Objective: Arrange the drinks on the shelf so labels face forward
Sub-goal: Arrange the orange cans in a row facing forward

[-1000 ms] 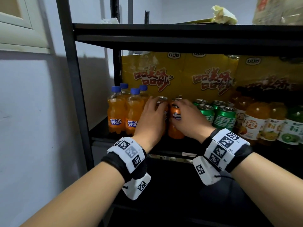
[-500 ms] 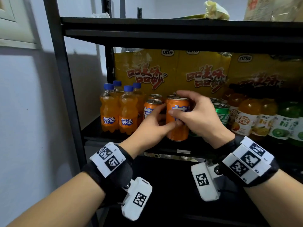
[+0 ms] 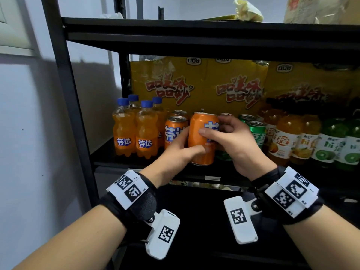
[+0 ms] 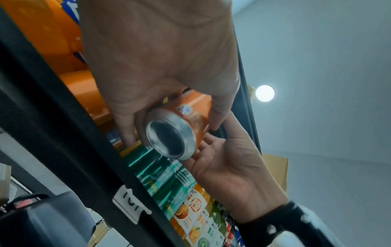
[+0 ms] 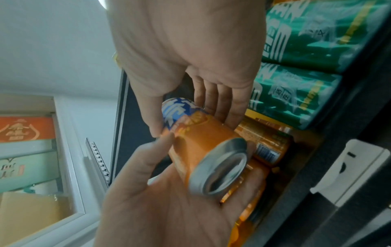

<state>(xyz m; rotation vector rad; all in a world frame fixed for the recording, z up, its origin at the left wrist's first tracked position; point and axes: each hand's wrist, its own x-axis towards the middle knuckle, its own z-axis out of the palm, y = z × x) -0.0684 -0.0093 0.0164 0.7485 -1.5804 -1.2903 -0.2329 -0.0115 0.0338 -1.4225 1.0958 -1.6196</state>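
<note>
The black metal shelf (image 3: 136, 168) carries the drinks, with yellow cartons (image 3: 196, 84) printed in red script standing along the back; to the right stand juice bottles (image 3: 288, 141) with orange and kiwi labels, and at the left end four orange soda bottles (image 3: 124, 131) with blue caps, the front pair showing their labels forward; green cans (image 3: 257, 133) sit right of centre, partly behind the right hand (image 3: 231, 141); a second orange can (image 3: 174, 131) stands on the shelf with its label forward; the held orange can (image 3: 202, 137) is lifted at the shelf's front edge, seemingly clear of the board, its blue-and-white lettering turned toward the right; the right hand wraps its upper half, thumb across the front; the left hand (image 3: 175, 154) grips its lower part from the left, thumb on the front
</note>
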